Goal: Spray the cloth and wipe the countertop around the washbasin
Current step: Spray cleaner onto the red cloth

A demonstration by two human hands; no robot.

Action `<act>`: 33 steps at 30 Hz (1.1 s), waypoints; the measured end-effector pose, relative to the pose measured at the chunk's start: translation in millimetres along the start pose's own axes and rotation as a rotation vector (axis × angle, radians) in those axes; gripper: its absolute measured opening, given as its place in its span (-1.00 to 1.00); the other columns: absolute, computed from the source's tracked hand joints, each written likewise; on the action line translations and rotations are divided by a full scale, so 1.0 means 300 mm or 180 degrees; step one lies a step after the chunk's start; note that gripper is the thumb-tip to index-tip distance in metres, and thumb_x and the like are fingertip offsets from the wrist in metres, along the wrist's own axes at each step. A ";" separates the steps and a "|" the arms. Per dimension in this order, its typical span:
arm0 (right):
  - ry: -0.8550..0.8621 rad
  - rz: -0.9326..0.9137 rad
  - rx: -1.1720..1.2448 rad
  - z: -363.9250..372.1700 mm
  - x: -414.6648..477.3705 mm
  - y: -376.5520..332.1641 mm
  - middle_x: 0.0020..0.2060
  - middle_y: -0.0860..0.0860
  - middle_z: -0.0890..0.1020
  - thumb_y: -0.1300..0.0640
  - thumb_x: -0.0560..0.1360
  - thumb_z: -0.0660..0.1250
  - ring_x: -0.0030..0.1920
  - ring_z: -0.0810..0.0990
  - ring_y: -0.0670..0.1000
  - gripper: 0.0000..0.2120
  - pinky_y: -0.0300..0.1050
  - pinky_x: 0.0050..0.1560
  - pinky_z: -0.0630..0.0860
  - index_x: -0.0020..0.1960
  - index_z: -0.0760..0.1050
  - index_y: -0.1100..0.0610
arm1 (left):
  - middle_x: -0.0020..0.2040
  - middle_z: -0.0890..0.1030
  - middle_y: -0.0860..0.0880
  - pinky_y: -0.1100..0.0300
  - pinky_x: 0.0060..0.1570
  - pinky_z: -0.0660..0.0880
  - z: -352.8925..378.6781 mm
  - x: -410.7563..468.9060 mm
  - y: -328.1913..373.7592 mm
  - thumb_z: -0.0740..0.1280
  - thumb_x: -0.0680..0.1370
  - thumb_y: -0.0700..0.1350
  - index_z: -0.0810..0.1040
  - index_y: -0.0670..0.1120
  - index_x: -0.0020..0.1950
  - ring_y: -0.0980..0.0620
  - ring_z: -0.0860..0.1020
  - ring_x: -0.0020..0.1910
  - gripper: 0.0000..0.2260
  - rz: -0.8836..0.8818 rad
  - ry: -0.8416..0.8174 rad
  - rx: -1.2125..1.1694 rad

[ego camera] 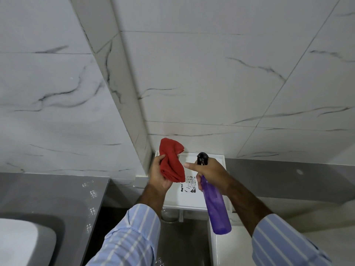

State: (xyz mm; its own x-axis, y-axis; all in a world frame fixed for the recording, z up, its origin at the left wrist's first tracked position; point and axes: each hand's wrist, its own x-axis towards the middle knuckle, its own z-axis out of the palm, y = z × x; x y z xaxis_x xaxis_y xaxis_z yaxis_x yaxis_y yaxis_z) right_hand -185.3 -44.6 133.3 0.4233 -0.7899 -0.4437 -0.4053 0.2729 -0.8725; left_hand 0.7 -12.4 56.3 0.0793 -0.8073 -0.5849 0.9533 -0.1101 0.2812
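My left hand [158,175] grips a bunched red cloth [171,163], held up in front of the wall corner. A purple spray bottle [216,206] with a black nozzle [202,157] is in my right hand [210,175], tilted with the nozzle end up and close to the cloth; my index finger points toward the cloth. The grey countertop [57,194] lies at the lower left, with the white washbasin [23,240] set in it at the bottom left corner.
A white tray-like shelf [192,200] with a dark printed patch sits below my hands against the wall. Marble-patterned wall tiles [211,83] fill the upper view. A white fixture edge [230,246] stands at the bottom right, a dark gap beside the counter.
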 end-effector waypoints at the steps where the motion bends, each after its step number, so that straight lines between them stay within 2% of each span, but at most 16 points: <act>1: -0.0054 -0.0007 -0.0153 -0.006 0.005 -0.014 -0.42 0.19 0.65 -0.17 0.41 0.61 -0.47 0.63 0.18 -0.53 -0.05 -0.30 0.62 -0.19 0.55 0.22 | -0.05 0.67 -0.24 0.08 -0.04 0.66 0.003 -0.001 -0.003 0.26 0.64 -0.08 0.57 -0.26 0.25 -0.10 0.66 -0.09 -0.69 -0.0006 -0.0017 0.0014; 6: -0.0251 0.0007 -0.0869 -0.041 0.029 -0.120 -0.45 0.13 0.68 -0.11 0.30 0.69 -0.44 0.67 0.10 -0.56 -0.07 -0.20 0.64 -0.36 0.59 0.19 | -0.05 0.67 -0.23 0.06 -0.02 0.63 0.012 -0.005 -0.017 0.26 0.61 -0.07 0.58 -0.27 0.23 -0.10 0.66 -0.10 -0.68 -0.0063 -0.0011 0.0106; 11: -0.0381 0.0099 -0.0832 -0.043 0.029 -0.185 -0.42 0.14 0.65 -0.02 0.28 0.72 -0.41 0.65 0.12 -0.62 -0.04 -0.24 0.61 -0.39 0.58 0.16 | -0.04 0.67 -0.22 0.05 0.07 0.60 0.027 -0.005 -0.031 0.25 0.61 -0.07 0.58 -0.28 0.23 -0.11 0.65 -0.07 -0.67 -0.0063 -0.0011 0.0056; 13: -0.0378 0.0114 -0.0907 -0.034 0.027 -0.201 -0.42 0.13 0.65 -0.03 0.26 0.72 -0.43 0.65 0.10 -0.61 -0.04 -0.23 0.61 -0.37 0.58 0.17 | 0.05 0.63 -0.23 0.03 0.25 0.53 0.033 -0.007 -0.033 0.27 0.60 -0.08 0.54 -0.29 0.33 -0.13 0.63 0.02 -0.62 -0.0044 -0.0005 0.0079; 15: -0.0369 0.0158 -0.0913 -0.029 0.026 -0.220 -0.42 0.13 0.64 -0.06 0.24 0.73 -0.44 0.64 0.08 -0.59 -0.04 -0.22 0.61 -0.31 0.60 0.20 | 0.17 0.57 -0.26 -0.02 0.53 0.34 0.040 -0.009 -0.032 0.31 0.56 -0.10 0.50 -0.30 0.43 -0.17 0.58 0.14 -0.52 -0.0045 -0.0040 0.0097; 17: -0.0391 0.0220 -0.0917 -0.022 0.024 -0.238 -0.41 0.14 0.65 -0.11 0.19 0.74 -0.44 0.65 0.08 -0.53 -0.04 -0.22 0.62 -0.25 0.63 0.23 | 0.19 0.57 -0.28 -0.05 0.58 0.25 0.039 -0.007 -0.029 0.32 0.53 -0.09 0.50 -0.32 0.42 -0.21 0.58 0.15 -0.49 -0.0061 -0.0116 0.0134; 19: -0.0395 0.0307 -0.1035 -0.007 0.020 -0.252 -0.39 0.14 0.69 -0.16 0.16 0.74 -0.43 0.66 0.08 -0.46 -0.08 -0.25 0.63 -0.21 0.66 0.26 | 0.15 0.60 -0.31 -0.10 0.52 0.33 0.042 -0.010 -0.035 0.27 0.56 -0.06 0.45 -0.34 0.48 -0.26 0.60 0.10 -0.46 -0.0052 -0.0133 0.0224; 21: -0.0425 0.0434 -0.1057 0.007 0.016 -0.262 -0.37 0.14 0.70 -0.19 0.16 0.73 -0.41 0.68 0.06 -0.45 -0.12 -0.29 0.64 -0.21 0.67 0.26 | 0.00 0.65 -0.33 -0.14 0.25 0.55 0.057 -0.023 -0.046 0.21 0.61 -0.01 0.43 -0.30 0.48 -0.28 0.66 -0.05 -0.48 -0.0008 -0.0221 0.0241; 22: -0.0451 0.0510 -0.1034 0.011 0.017 -0.264 -0.35 0.14 0.72 -0.20 0.17 0.73 -0.40 0.69 0.06 -0.44 -0.14 -0.30 0.64 -0.21 0.68 0.26 | -0.06 0.67 -0.33 -0.11 0.08 0.63 0.060 -0.025 -0.048 0.19 0.61 0.01 0.43 -0.29 0.46 -0.27 0.68 -0.13 -0.49 0.0002 -0.0227 0.0221; 23: -0.0459 0.0562 -0.1033 0.013 0.019 -0.264 -0.30 0.15 0.75 -0.22 0.16 0.72 -0.38 0.70 0.05 -0.41 -0.15 -0.30 0.65 -0.18 0.69 0.27 | -0.05 0.68 -0.34 -0.10 0.02 0.65 0.060 -0.027 -0.047 0.20 0.60 0.02 0.42 -0.30 0.46 -0.28 0.69 -0.15 -0.47 0.0024 -0.0193 0.0165; 24: -0.0442 0.0572 -0.1060 0.013 0.024 -0.264 -0.25 0.15 0.77 -0.26 0.13 0.72 -0.36 0.72 0.05 -0.36 -0.14 -0.28 0.67 -0.15 0.70 0.29 | 0.05 0.67 -0.36 -0.13 0.10 0.63 0.061 -0.030 -0.046 0.23 0.58 0.03 0.42 -0.31 0.48 -0.30 0.69 -0.07 -0.43 0.0033 -0.0195 0.0132; 26: -0.0295 0.0527 -0.1101 0.010 0.035 -0.259 -0.21 0.15 0.80 -0.33 0.04 0.71 -0.34 0.74 0.04 -0.26 -0.06 -0.16 0.71 -0.13 0.72 0.30 | 0.40 0.53 -0.38 -0.22 0.43 0.42 0.053 -0.023 -0.037 0.30 0.53 0.01 0.39 -0.30 0.55 -0.34 0.57 0.31 -0.35 0.0036 -0.0230 0.0099; 28: -0.0195 0.0434 -0.1205 0.010 0.041 -0.256 -0.29 0.15 0.78 -0.37 0.03 0.68 -0.38 0.73 -0.02 -0.28 -0.03 0.01 0.70 -0.22 0.72 0.28 | 0.53 0.40 -0.34 -0.21 0.55 0.26 0.044 -0.017 -0.030 0.29 0.55 -0.01 0.41 -0.28 0.55 -0.31 0.40 0.51 -0.38 0.0057 -0.0124 0.0114; 31: -0.0233 0.0324 -0.1391 0.017 0.038 -0.257 -0.38 0.10 0.75 -0.35 0.11 0.67 -0.45 0.69 -0.07 -0.42 -0.06 0.03 0.68 -0.35 0.67 0.19 | 0.55 0.37 -0.32 -0.21 0.56 0.23 0.044 -0.010 -0.028 0.29 0.55 -0.01 0.40 -0.27 0.57 -0.31 0.38 0.52 -0.38 0.0027 -0.0147 0.0081; 33: -0.0274 0.0298 -0.1293 0.024 0.035 -0.257 -0.33 0.10 0.77 -0.28 0.11 0.72 -0.40 0.72 0.00 -0.41 -0.07 -0.10 0.72 -0.23 0.70 0.21 | 0.49 0.43 -0.32 -0.20 0.52 0.29 0.051 -0.018 -0.029 0.29 0.53 0.00 0.36 -0.26 0.59 -0.32 0.46 0.42 -0.34 0.0022 -0.0177 0.0160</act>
State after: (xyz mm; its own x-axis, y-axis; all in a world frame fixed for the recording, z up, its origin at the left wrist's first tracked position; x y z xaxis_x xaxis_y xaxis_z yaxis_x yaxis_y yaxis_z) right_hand -143.8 -69.9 194.5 0.4287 -0.7185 -0.5476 -0.7243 0.0890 -0.6838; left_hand -12.5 -15.8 68.7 0.0682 -0.8389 -0.5399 0.9368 -0.1323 0.3238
